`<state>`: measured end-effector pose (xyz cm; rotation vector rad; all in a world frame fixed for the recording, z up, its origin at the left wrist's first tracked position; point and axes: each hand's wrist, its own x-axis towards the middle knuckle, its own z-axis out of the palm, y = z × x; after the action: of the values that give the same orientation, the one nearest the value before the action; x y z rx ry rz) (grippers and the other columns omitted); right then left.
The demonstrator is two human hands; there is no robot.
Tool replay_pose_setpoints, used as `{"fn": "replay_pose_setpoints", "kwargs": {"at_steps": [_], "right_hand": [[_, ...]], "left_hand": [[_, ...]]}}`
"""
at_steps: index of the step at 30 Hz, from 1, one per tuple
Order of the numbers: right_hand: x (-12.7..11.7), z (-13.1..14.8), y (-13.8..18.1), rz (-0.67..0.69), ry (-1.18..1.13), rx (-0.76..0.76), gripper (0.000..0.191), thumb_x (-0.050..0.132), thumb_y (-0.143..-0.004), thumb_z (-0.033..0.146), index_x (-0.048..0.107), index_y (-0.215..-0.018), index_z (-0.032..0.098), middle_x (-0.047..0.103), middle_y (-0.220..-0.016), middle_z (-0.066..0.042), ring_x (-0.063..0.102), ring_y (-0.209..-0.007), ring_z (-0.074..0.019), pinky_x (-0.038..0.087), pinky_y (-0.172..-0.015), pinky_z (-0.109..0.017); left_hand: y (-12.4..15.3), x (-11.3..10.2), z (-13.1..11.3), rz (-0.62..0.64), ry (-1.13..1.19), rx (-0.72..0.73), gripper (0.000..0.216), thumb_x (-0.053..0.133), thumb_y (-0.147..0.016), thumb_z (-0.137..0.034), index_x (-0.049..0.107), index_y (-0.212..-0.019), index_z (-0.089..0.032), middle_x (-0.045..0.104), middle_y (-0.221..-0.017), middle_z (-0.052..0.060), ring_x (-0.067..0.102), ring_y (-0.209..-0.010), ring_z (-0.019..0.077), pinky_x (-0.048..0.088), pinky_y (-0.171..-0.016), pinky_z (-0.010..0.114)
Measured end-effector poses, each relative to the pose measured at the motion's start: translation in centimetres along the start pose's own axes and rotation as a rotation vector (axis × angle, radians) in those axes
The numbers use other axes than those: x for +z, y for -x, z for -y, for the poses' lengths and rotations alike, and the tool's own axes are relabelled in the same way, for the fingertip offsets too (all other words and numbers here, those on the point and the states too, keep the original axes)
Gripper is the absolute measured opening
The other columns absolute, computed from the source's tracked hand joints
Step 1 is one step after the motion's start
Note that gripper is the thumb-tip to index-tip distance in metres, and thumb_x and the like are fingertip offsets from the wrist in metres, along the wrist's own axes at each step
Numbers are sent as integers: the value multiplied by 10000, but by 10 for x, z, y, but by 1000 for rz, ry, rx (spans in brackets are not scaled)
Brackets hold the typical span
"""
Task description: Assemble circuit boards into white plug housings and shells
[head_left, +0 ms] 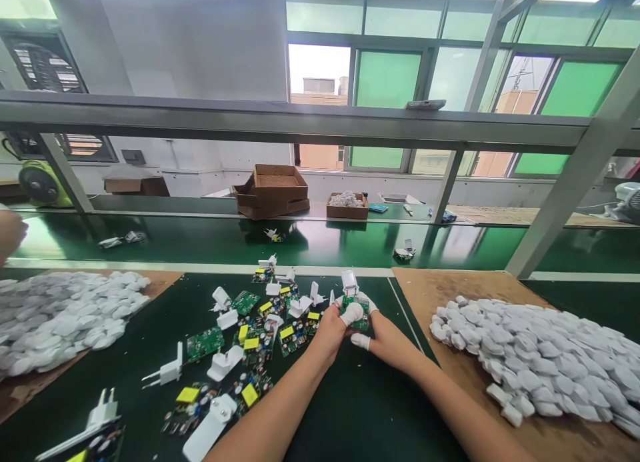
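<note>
The left hand (331, 330) and the right hand (384, 335) together grasp a flat green board (364, 315) with smooth white part (349, 282); rounded white pieces (540, 355) lie on brown sheet (417, 292).

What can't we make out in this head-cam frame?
All head view:
- Circuit board: part of its face hidden by the left hand; far side turned away.
- Right hand: some fingers partly behind the board.
- Plug assembly, lower left: cut off by bottom edge.
- Left white pile: cut off by left edge.
- White items in far box: too small to identify.
</note>
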<state>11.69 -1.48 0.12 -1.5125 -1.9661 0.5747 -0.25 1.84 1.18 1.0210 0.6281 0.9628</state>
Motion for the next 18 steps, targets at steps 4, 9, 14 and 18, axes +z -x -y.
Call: {"fn": "replay_pose_setpoints", "kwargs": {"at_steps": [4,9,14,18], "right_hand": [[-1,1,1,4,26,-2,310,498,-690,297,417,-925,111,511,-924,-119,479,-852,-236,368,-723,-349],[-2,3,2,25,36,5,322,487,-692,334,422,-908,103,522,-877,-120,491,-808,-240,373,-693,-346],[-4,0,0,44,24,14,301,448,-721,368,423,-890,121,536,-839,-96,499,-799,-217,370,-700,-315],[-1,-3,-1,44,31,30,271,470,-707,336,430,-877,129,540,-836,-95,506,-756,-221,376,-660,-317]], "left_hand": [[-1,-1,-1,-1,20,2,341,621,-557,-276,536,-860,-146,602,-730,27,554,-614,132,418,-483,198],[0,0,-2,-9,39,-9,353,626,-553,-280,534,-870,-153,603,-723,20,554,-616,124,418,-493,191],[-1,0,1,-7,48,-57,359,634,-545,-305,535,-847,-136,605,-714,36,555,-607,124,400,-460,176],[-3,-1,3,-25,44,-78,375,612,-561,-358,532,-857,-141,603,-682,36,557,-585,128,403,-455,190]]}}
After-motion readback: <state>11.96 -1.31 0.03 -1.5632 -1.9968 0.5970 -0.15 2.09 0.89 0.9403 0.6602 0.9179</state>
